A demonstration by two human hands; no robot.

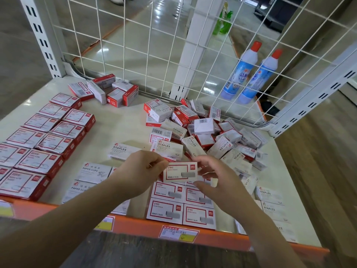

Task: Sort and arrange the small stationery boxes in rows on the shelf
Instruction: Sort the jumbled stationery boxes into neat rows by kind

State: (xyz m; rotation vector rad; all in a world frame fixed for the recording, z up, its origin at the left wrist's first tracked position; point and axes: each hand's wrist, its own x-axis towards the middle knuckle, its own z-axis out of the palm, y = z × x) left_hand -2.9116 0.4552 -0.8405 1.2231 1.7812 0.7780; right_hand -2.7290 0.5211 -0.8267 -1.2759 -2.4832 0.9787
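A white staples box with a red frame point(179, 171) hangs just above the shelf point(119, 124) between both hands. My left hand point(139, 171) pinches its left end, and my right hand point(214, 178) curls round its right end. Right below it lie matching red-framed boxes point(182, 206) in neat rows at the front edge. A loose heap of mixed boxes point(208, 132) covers the right back of the shelf. Red clip boxes point(44, 138) stand in two rows on the left. White paper-clip boxes point(92, 172) lie under my left forearm.
A small cluster of red and white boxes point(108, 90) sits at the back left. White wire mesh point(150, 45) closes the back and right side. Two blue bottles with red caps point(249, 74) stand behind the mesh. An orange front rail point(139, 226) carries price labels.
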